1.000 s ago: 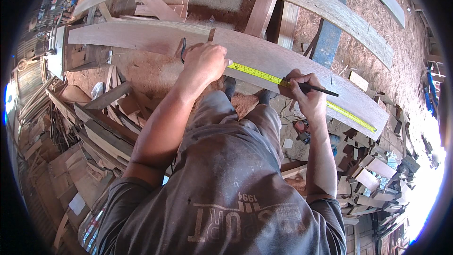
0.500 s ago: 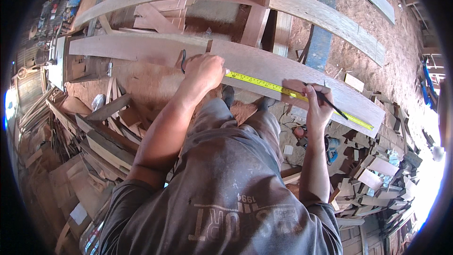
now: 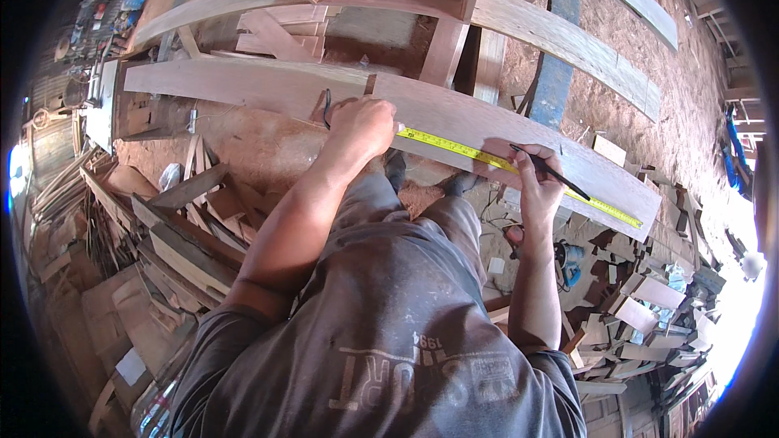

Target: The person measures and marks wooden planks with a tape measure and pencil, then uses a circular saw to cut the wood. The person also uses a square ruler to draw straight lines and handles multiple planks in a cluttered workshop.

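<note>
A long reddish wooden plank (image 3: 243, 85) lies across in front of me, on supports. Along its near edge runs a yellow tape measure (image 3: 454, 146), stretched out to the plank's right end. My left hand (image 3: 361, 126) is closed over the tape's case and presses it on the plank. My right hand (image 3: 540, 182) grips a dark pencil (image 3: 552, 172) and rests on the plank beside the tape blade, with the pencil tip at the tape's edge.
More long planks (image 3: 568, 45) lie beyond, with a blue beam (image 3: 556, 81) between them. Offcuts are piled at my left (image 3: 178, 227) and at my right (image 3: 641, 308). A blue power tool (image 3: 568, 259) lies on the sawdust floor below the plank.
My right hand has slid a little to the left along the tape with the pencil. My left hand has stayed on the tape case.
</note>
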Tool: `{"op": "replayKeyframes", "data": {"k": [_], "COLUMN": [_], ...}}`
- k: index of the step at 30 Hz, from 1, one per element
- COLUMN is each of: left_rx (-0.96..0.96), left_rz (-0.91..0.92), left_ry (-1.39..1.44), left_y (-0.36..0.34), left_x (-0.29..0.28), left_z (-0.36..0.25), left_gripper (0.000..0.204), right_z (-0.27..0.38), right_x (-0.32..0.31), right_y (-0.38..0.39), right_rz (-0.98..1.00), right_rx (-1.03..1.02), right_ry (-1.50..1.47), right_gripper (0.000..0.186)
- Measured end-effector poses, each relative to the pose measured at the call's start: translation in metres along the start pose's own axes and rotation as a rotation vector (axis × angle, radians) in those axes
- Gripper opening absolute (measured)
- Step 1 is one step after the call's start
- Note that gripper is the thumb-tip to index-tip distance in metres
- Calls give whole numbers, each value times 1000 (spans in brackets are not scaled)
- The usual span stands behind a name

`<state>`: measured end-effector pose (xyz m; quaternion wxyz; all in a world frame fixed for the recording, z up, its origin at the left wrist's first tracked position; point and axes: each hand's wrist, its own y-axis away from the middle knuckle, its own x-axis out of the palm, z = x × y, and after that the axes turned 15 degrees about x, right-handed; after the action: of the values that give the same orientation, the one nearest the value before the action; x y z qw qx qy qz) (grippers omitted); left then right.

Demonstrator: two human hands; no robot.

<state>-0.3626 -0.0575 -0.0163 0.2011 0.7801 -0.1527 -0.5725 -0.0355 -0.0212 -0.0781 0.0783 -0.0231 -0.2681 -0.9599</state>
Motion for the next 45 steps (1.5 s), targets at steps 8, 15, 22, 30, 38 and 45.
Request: {"op": "replayKeyframes", "data": {"k": [8, 15, 22, 30, 38, 45], "left_rx": [2, 21, -1, 68, 83, 86], "left_rz": [17, 24, 1, -23, -14, -2], "left_ry": [15, -23, 27, 44, 59, 50], "left_y": [-2, -2, -3, 4, 0, -3], "left_x": [5, 3, 3, -1, 1, 2], "left_z": [4, 2, 2, -5, -22, -23], "left_gripper": [33, 33, 31, 33, 36, 40], "right_z": [5, 4, 13, 10, 2, 6], "right_x": [11, 16, -38, -57, -77, -82], "right_y": [-16, -26, -10, 23, 19, 18], "right_rz": [70, 71, -177, -179, -247, -229], "right_rx": [-83, -156, -482, -570, -660, -609], "right_ry": [216, 348, 753, 1027, 1043, 1041], "right_gripper": [12, 12, 19, 40, 44, 37]}}
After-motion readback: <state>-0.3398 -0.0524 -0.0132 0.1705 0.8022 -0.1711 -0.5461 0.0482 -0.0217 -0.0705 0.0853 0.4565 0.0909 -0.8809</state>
